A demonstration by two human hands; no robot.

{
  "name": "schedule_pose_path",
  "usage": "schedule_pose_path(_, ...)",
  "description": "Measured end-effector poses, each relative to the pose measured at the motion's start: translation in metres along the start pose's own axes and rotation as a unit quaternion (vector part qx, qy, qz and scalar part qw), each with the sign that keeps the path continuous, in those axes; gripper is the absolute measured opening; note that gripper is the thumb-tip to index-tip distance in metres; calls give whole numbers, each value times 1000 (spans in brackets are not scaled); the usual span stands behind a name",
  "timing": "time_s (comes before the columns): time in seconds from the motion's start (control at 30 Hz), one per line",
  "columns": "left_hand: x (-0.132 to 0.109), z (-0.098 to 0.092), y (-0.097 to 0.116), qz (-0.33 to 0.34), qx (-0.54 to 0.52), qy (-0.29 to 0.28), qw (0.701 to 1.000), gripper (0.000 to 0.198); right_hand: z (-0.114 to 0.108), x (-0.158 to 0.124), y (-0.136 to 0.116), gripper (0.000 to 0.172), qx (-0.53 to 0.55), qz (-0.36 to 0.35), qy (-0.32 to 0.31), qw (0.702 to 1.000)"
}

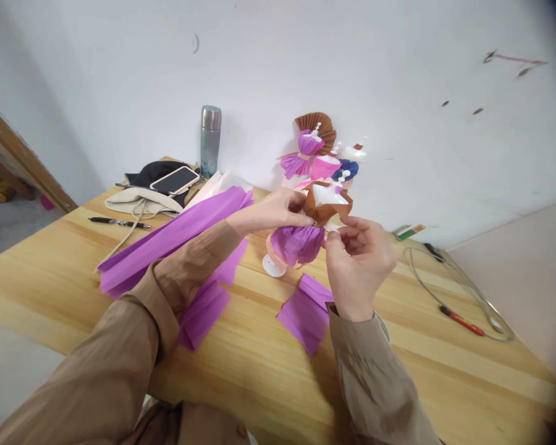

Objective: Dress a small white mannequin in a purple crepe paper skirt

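A small mannequin stand wears a paper dress (306, 232) with a brown top and a gathered purple crepe skirt; its white base (273, 266) rests on the wooden table (259, 371). My left hand (271, 212) pinches the dress at the waist from the left, fingers closed. My right hand (359, 262) is curled shut against the right side of the waist; what its fingertips hold is too small to make out. Cut purple crepe pieces (306, 312) lie under my wrists.
A long folded purple crepe sheet (176, 235) lies at left. Finished paper-dress figures (315, 151) stand by the wall. A steel flask (210, 139), phone (175, 180), bag, pen (118, 222), wire loop (463, 290) and red-handled tool (463, 321) lie about.
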State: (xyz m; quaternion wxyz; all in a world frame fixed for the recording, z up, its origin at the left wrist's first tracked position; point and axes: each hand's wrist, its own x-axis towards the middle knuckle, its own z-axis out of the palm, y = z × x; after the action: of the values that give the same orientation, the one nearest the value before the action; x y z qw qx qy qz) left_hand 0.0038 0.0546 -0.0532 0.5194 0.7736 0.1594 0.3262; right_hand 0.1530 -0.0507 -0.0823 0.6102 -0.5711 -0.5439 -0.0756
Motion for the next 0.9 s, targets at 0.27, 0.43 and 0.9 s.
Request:
schedule_pose_path(0.27,0,-1,0,13,-8,-16,1000,11,-10,1,-2,26,8,84,-61,995)
schedule_pose_path(0.43,0,0,0,10,-3,-12,1000,15,-11,3,-2,15,8,120,-59,991)
schedule_pose_path(0.9,-5,5,14,-26,70,27,997,16,-2,-2,-4,6,-53,-78,-55,994)
